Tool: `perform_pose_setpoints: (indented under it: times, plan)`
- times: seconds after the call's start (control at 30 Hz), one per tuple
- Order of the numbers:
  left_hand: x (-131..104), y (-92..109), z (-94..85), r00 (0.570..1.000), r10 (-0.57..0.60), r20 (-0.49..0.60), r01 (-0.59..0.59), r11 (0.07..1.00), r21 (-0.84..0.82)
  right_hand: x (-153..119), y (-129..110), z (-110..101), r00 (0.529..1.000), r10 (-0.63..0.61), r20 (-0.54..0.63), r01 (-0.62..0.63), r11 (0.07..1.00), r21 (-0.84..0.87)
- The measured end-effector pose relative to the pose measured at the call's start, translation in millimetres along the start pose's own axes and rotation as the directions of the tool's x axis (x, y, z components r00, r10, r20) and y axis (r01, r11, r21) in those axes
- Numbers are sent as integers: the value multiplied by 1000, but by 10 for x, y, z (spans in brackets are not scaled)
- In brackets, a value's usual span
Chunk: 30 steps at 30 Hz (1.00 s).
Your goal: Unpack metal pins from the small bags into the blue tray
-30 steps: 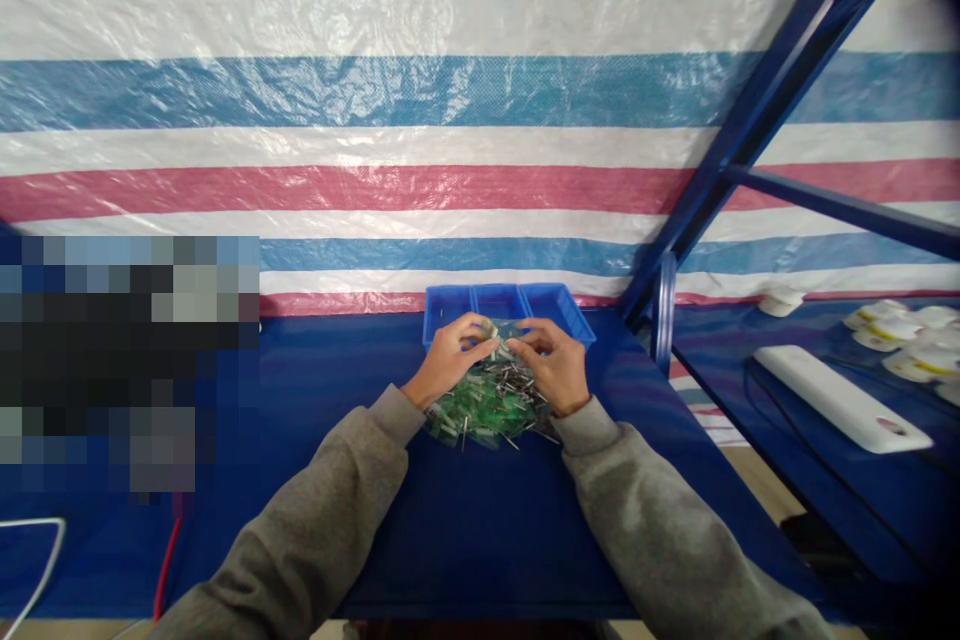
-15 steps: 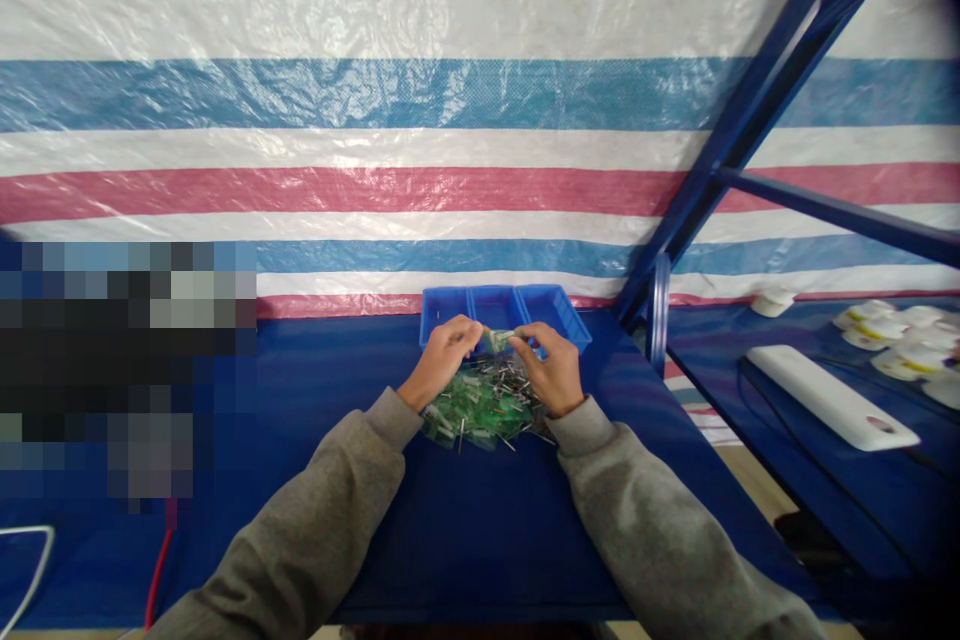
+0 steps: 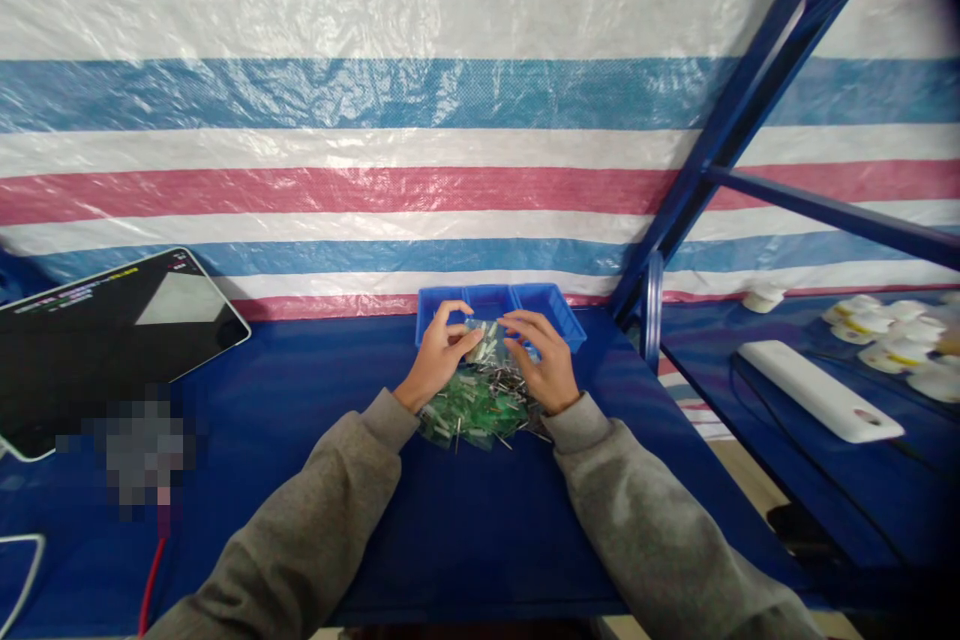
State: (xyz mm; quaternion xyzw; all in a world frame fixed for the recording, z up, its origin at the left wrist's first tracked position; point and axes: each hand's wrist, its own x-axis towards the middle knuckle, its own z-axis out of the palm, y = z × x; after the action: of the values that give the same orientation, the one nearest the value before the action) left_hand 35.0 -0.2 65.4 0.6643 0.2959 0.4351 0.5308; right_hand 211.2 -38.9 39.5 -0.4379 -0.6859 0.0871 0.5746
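A small clear plastic bag (image 3: 489, 344) with pale slender pieces in it is pinched at its left edge by my left hand (image 3: 436, 360). My right hand (image 3: 549, 365) is at the bag's right side with thumb and fingers apart; whether a fingertip touches the bag I cannot tell. Below both hands lies a pile of green-tinted plastic bags (image 3: 469, 412). Loose metal pins (image 3: 510, 382) are mixed in on its right side. Behind the hands stands a blue tray (image 3: 574, 328) with three compartments, partly hidden by my fingers.
A dark-screened tablet (image 3: 97, 345) rests on the blue table (image 3: 300, 380) at the left, near a red cable (image 3: 152, 580). On the right, beyond a blue metal frame (image 3: 654, 310), are a white oblong device (image 3: 817, 390) and several white rolls (image 3: 855, 318).
My right hand has loosened its fingers from the bag's right side. The bag now hangs more face-on from my left hand. The view has shifted slightly.
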Motion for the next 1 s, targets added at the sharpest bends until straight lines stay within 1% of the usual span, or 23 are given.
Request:
perform_pose_setpoints:
  times: [0.07, 0.2, 0.33, 0.4, 0.5, 0.57, 0.6, 0.7, 0.77, 0.87, 0.93, 1.0]
  plan:
    - [9, 8, -8, 1000, -18, 21, 18, 999, -38, 14, 6, -5, 999, -48, 9, 48, 999, -13]
    - [29, -20, -15, 999, -37, 2, 37, 996, -86, 30, 0, -18, 998, -62, 11, 62, 998, -3]
    - [34, -61, -5, 997, -74, 14, 75, 991, -112, 20, 0, -11, 996, -92, 1, 92, 994, -58]
    - [30, -57, -8, 998, -60, 8, 60, 996, -67, 11, 11, -3, 997, -69, -15, 68, 993, -96]
    - [21, -24, -29, 998, 53, -32, -49, 992, 118, 1, 30, 2, 1000, 7, -27, -10, 991, -136]
    - [16, -6, -39, 995, 103, 1, -101, 970, 221, -2, 37, 3, 999, 43, -9, -44, 992, -121]
    - [15, -1, -39, 995, 100, 28, -103, 967, 234, -3, 39, 4, 999, 52, -4, -52, 993, -106]
    - [14, 0, -22, 996, 35, 86, -51, 982, 183, -11, 43, 10, 997, 71, -38, -73, 995, -63]
    - [16, 1, -11, 995, 4, 100, -19, 990, 141, -18, 44, 14, 994, 90, -55, -93, 995, -39]
    - [22, 14, -16, 995, -30, 91, 22, 995, 93, -27, 35, 16, 993, 116, -36, -116, 993, 7]
    - [25, 32, -31, 995, -50, 85, 45, 997, 60, -27, 21, 10, 994, 102, -34, -100, 994, 33]
    - [26, 53, -45, 994, -67, 81, 67, 998, 12, -20, 1, -1, 998, 46, -35, -45, 999, 21]
